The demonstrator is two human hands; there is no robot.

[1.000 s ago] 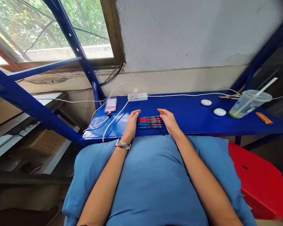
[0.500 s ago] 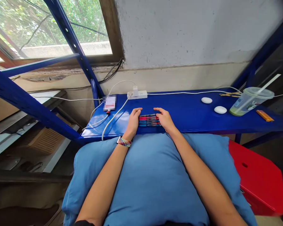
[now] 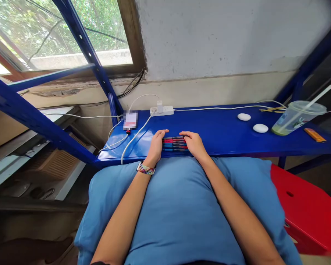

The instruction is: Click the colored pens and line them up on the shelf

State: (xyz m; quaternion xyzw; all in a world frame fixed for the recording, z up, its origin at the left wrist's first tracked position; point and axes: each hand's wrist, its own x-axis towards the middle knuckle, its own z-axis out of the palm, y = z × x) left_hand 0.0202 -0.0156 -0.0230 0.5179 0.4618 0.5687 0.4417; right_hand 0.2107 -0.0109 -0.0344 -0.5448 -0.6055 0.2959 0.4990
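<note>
Several pens (image 3: 175, 144) with red, blue and dark barrels lie side by side in a flat row near the front edge of the blue shelf top (image 3: 206, 129). My left hand (image 3: 155, 147) is around their left ends, thumb and forefinger along the far side. At the right ends, my right hand (image 3: 194, 143) curls in the same way, its forefinger pointing inward over the far pen. Both hands touch the row and hold it between them. The lower fingers of each hand are partly hidden.
A power strip (image 3: 165, 110) with white cables and a blurred pale device (image 3: 130, 120) lie at the back left. Two white oval objects (image 3: 260, 128), a tilted plastic cup (image 3: 295, 119) and an orange packet (image 3: 315, 135) are on the right. A blue pillow (image 3: 182, 206) lies under my forearms.
My fingertips have drawn slightly nearer, and the far pens now sit closer to the rest of the row. The whole view has shifted a little.
</note>
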